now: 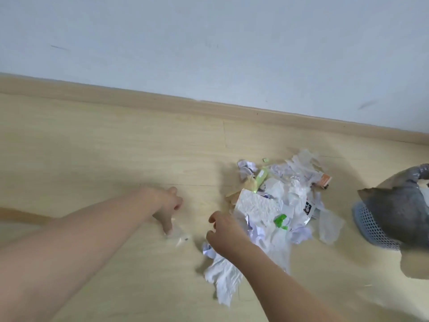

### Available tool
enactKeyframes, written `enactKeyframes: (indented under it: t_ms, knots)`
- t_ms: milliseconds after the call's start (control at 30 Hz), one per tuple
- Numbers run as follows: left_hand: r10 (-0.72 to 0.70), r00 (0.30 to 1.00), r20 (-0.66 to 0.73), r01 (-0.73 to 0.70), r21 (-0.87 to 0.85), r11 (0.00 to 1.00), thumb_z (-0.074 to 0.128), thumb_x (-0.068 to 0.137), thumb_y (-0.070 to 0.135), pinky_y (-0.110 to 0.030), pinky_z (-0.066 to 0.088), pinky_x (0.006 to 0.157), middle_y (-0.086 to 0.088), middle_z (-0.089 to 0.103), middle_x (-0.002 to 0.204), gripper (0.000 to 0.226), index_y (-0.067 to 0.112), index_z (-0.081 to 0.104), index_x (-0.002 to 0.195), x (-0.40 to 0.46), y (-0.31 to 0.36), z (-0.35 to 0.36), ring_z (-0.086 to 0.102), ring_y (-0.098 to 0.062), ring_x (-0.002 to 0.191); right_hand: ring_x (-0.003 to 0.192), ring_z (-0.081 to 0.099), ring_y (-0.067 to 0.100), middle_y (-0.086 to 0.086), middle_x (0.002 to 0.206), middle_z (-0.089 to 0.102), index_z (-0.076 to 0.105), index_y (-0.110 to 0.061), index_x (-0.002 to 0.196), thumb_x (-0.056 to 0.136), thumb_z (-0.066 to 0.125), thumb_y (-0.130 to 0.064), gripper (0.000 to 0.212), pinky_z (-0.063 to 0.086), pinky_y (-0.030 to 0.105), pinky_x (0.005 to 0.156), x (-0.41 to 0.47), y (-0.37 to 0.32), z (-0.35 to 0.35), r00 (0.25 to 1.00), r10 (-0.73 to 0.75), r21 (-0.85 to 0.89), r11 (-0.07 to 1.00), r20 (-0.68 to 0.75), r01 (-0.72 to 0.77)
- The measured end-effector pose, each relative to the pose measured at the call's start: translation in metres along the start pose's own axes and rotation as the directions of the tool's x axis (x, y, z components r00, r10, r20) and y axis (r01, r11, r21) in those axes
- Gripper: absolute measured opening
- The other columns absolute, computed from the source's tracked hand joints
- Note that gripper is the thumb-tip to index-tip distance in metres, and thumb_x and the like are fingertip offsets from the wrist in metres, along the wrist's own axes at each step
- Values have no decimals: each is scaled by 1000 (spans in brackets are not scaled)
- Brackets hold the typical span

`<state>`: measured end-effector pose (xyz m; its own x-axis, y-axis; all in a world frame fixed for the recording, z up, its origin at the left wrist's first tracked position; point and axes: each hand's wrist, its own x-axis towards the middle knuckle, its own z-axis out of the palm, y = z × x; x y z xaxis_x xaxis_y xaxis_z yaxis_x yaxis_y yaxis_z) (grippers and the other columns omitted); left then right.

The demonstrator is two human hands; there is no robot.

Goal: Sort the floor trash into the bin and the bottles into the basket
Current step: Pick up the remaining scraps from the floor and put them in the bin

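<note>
Most of the trash (pixel 278 205) still lay on the floor just right of our right grip (pixel 222 231), which hung loosely curled, holding nothing; our left grip (pixel 167 205) pinched a clear scrap (pixel 178 235); the bin (pixel 380 219) waited farther right.

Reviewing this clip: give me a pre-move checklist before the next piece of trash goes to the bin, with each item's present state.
1. Left hand has a grip on the clear scrap: cannot tell, blurred.
2. Right hand is free: ok, holds nothing.
3. Bin is in view: ok, at right, lined with a grey bag.
4. Trash pile is cleared: not ok.
5. Bottles or basket located: not ok, none visible.
</note>
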<state>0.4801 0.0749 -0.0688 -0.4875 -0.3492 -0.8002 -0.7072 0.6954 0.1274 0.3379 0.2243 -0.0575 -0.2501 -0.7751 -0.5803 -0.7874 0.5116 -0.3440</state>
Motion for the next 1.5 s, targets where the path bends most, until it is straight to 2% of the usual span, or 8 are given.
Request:
enactKeyframes:
  t_ms: [133,300,500,767,1067,1200,1333,1500]
  knots:
    - [139,982,-130,-162,-189,968,79,67,53,-34,47,75,5,31,118,69,27,42,120,5,1,55,49,-20,94,108,52,26,2,123,44,45,-18,121,84,51,-24,39,45,36,88,-5,0,42,993,53,-182,983,106,-33]
    - [216,945,-245,-260,-165,951,67,82,44,-34,47,75,4,35,116,39,28,47,111,20,7,79,52,-23,88,108,53,27,6,122,45,45,-11,120,90,45,-4,30,31,30,71,-2,2,52,997,21,-375,927,70,7]
    - [193,934,-300,-266,-226,937,55,89,20,-33,41,71,1,49,112,9,21,54,98,34,3,71,54,-24,90,79,51,16,-1,96,54,47,-22,71,85,46,-8,20,44,23,60,12,9,43,996,88,-133,988,23,-84]
    - [8,965,-262,-152,-533,833,44,91,13,-25,38,51,-2,57,85,8,17,48,86,15,12,18,55,-20,65,76,53,17,-2,83,57,56,-16,85,90,54,-21,8,41,27,63,5,13,-29,993,51,179,983,-105,-31]
    - [40,915,-400,-224,-426,876,41,90,8,-25,37,55,-5,65,68,23,16,57,74,-33,94,-125,49,-22,59,55,51,14,8,76,67,55,-13,87,81,50,-5,11,35,17,41,-34,51,-160,974,39,326,945,-225,37]
    - [59,863,-502,-317,-448,836,41,93,11,-24,37,54,-5,62,66,27,16,53,69,-50,153,-176,46,-22,59,63,58,21,11,78,70,57,-11,91,83,48,-4,14,42,24,51,-47,93,-228,935,64,365,928,-349,73]
    - [26,825,-564,-364,-496,789,37,98,21,-26,38,55,-4,59,73,18,18,49,86,-51,213,-220,46,-19,59,71,58,25,8,85,67,58,-16,92,85,48,-8,15,47,31,58,-55,157,-288,851,130,348,935,-508,64]
    - [58,803,-593,-422,-497,759,44,96,18,-25,39,53,-4,64,74,9,12,51,96,-30,317,-271,47,-19,59,91,64,30,14,99,66,61,-7,109,89,45,-3,26,54,38,78,-78,266,-355,759,358,394,908,-544,-146]
